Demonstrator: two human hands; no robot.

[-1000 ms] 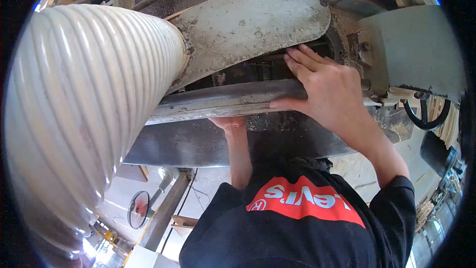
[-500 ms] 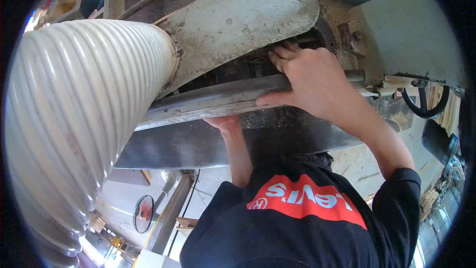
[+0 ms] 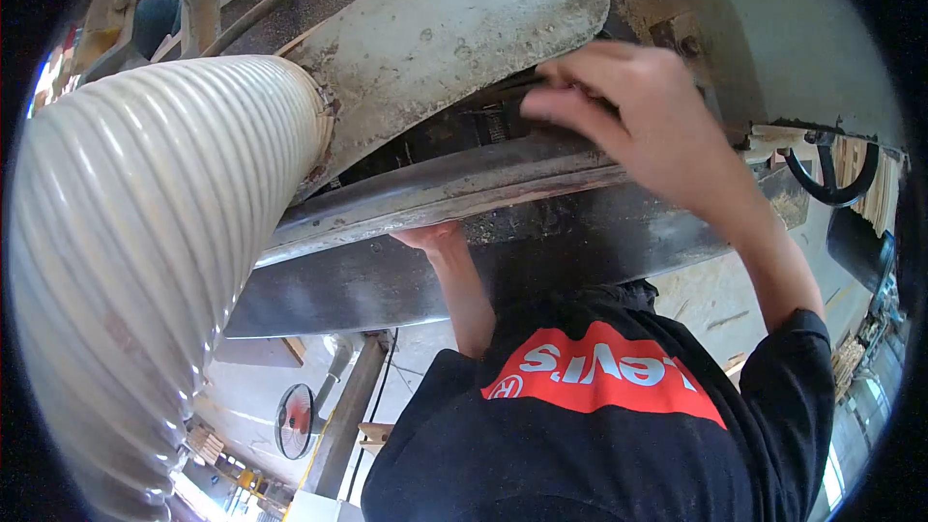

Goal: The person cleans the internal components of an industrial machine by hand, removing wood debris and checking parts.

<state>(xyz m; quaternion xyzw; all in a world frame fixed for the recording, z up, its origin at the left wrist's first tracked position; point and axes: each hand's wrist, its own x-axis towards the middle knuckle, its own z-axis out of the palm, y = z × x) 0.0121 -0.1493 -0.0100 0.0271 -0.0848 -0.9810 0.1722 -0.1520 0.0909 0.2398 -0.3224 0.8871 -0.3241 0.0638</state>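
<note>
My right hand (image 3: 643, 111) is lifted over the dark slot (image 3: 454, 135) of a machine, blurred by motion. Its thumb stands apart from the bent fingers, and I see nothing held between them. Just beyond the fingertips lies the edge of a worn grey metal guard plate (image 3: 454, 39). Below the slot runs a long metal bar (image 3: 435, 182). My left hand (image 3: 430, 235) reaches up against the underside of this bar; its fingers are hidden behind it, so their grip cannot be seen.
A thick white ribbed hose (image 3: 164, 222) fills the left side and joins the guard plate. A grey machine housing (image 3: 793, 39) and a black curved handle (image 3: 831, 184) are at the right. On the floor side stands a fan (image 3: 295, 420). Sawdust lies around the machine.
My right hand has come off the bar, with its fingers out of the slot, and moved up and slightly right. The left hand stays under the bar. The view has shifted a little.
</note>
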